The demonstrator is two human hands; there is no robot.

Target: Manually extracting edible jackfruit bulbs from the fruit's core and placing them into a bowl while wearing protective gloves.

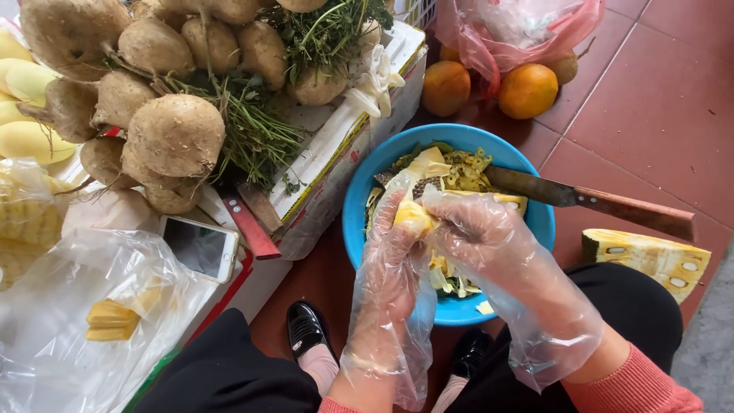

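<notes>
Far left, peeled yellow jackfruit pods point(111, 320) lie on a clear plastic bag point(69, 336), a smartphone point(200, 247) just beside them, with brown jicama roots point(176, 134) piled behind. Moving in: the left hand point(394, 252), in a loose clear glove, curls its fingers up around a yellow jackfruit pod point(413, 217). The right hand point(478, 233), gloved too, pinches the same pod from the other side. Both hands meet on it, neither nearer, directly above the blue bowl point(359, 222) of scraps. A wooden-handled knife point(592, 200) rests across the rim, blade pointing left. Far right, a cut jackfruit wedge point(650, 258) lies on the red tile floor point(657, 115).
</notes>
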